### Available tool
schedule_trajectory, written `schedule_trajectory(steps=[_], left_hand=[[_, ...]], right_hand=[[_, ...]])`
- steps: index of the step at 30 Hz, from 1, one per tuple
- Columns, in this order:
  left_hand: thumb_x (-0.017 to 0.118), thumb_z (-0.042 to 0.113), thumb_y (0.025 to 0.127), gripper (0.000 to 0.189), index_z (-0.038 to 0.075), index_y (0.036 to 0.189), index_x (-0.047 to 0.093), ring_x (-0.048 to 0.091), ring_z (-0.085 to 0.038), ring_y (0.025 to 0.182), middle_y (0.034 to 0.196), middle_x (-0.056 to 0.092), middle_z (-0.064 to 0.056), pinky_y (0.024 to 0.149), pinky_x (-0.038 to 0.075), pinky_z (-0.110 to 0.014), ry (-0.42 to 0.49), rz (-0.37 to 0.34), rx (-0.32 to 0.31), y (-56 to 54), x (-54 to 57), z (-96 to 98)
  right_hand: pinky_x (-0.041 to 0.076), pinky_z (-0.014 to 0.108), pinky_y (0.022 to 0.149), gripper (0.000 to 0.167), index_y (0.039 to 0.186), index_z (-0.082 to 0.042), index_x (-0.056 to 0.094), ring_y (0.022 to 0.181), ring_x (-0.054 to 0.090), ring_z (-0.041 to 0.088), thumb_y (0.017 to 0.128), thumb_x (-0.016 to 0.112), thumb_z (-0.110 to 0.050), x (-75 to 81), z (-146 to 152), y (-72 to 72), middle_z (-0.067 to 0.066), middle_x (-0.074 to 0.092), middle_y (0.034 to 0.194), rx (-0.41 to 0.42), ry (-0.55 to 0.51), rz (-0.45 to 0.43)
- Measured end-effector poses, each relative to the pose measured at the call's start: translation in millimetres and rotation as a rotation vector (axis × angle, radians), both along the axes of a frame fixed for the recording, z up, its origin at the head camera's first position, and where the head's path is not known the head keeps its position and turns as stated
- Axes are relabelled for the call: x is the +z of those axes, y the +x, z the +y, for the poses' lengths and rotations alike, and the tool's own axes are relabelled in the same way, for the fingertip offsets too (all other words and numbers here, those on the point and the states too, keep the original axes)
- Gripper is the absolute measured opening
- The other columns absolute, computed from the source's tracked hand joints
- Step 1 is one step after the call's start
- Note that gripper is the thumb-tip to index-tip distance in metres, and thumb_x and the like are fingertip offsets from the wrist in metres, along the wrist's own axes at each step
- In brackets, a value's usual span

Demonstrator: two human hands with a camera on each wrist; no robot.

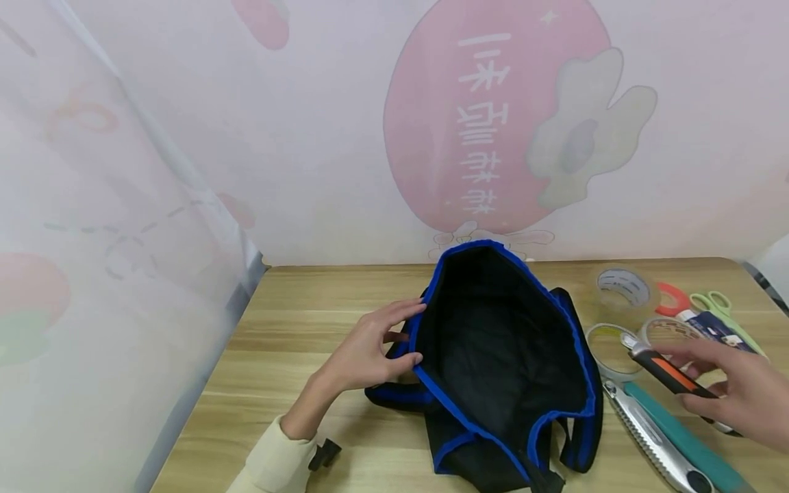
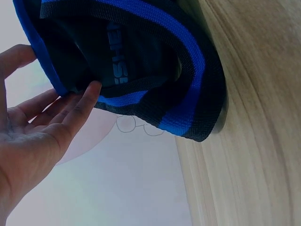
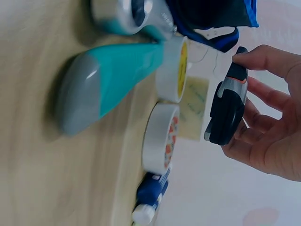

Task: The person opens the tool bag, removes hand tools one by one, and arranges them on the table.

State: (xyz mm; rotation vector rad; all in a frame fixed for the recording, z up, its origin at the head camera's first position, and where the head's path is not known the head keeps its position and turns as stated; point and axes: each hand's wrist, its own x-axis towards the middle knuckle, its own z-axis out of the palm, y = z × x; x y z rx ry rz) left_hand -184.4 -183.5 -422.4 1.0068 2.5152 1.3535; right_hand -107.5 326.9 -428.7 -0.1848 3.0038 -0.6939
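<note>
A black bag (image 1: 505,335) with blue trim stands on the wooden table, its wide mouth facing me. My left hand (image 1: 370,346) holds the left rim, thumb and fingers at the blue edging. In the left wrist view, fingertips reach onto the bag's dark cloth (image 2: 141,56) beside a black and blue strap (image 2: 188,94). My right hand (image 1: 736,390) pinches a black and orange utility knife (image 1: 668,373) between thumb and fingers, raised over the tools right of the bag. The right wrist view shows this knife (image 3: 230,103) end on.
Below the right hand lie a silver cutter (image 1: 656,438) and a long teal tool (image 1: 687,431). Behind are tape rolls (image 1: 637,308), an orange ring (image 1: 674,298), a dark blue tube with a white cap (image 1: 711,329) and green scissors (image 1: 718,305). A printed curtain (image 1: 320,171) hangs behind the table.
</note>
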Motion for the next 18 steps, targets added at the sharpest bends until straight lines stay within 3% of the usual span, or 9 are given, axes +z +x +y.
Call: schedule_trajectory(steps=[2,8,15,18], left_hand=[[0.080,0.006,0.092,0.073,0.005,0.159,0.050,0.055,-0.034,0.147,0.168,0.046,-0.012,0.102,0.064,-0.044,0.002,-0.001,-0.002,-0.2,0.2,0.1],[0.080,0.005,0.092,0.073,0.005,0.159,0.050,0.054,-0.035,0.148,0.168,0.046,-0.012,0.102,0.063,-0.050,0.010,-0.007,-0.007,-1.2,1.4,0.3],[0.080,0.005,0.092,0.073,0.004,0.159,0.050,0.055,-0.038,0.146,0.168,0.046,-0.015,0.101,0.063,-0.049,0.011,0.016,-0.010,-0.5,4.0,0.1],[0.080,0.005,0.092,0.073,0.004,0.159,0.050,0.055,-0.038,0.146,0.168,0.046,-0.015,0.101,0.064,-0.047,0.013,0.020,-0.009,0.2,3.8,0.1]], right_hand=[[0.053,0.025,0.055,0.076,0.141,0.005,0.063,0.086,0.063,0.017,0.070,0.091,0.006,-5.7,5.4,2.9,0.022,0.071,0.111,-0.032,0.001,-0.021],[0.051,0.024,0.054,0.075,0.140,0.008,0.061,0.083,0.057,0.004,0.070,0.090,0.007,-22.9,22.1,11.6,0.022,0.070,0.110,-0.085,0.010,-0.050],[0.051,0.027,0.059,0.074,0.138,0.012,0.059,0.090,0.062,0.026,0.072,0.090,0.006,-29.8,28.2,14.8,0.023,0.068,0.109,-0.099,0.023,-0.150],[0.052,0.031,0.064,0.075,0.139,0.012,0.058,0.091,0.062,0.027,0.072,0.090,0.005,-33.1,30.2,15.6,0.022,0.067,0.110,-0.101,0.024,-0.196]])
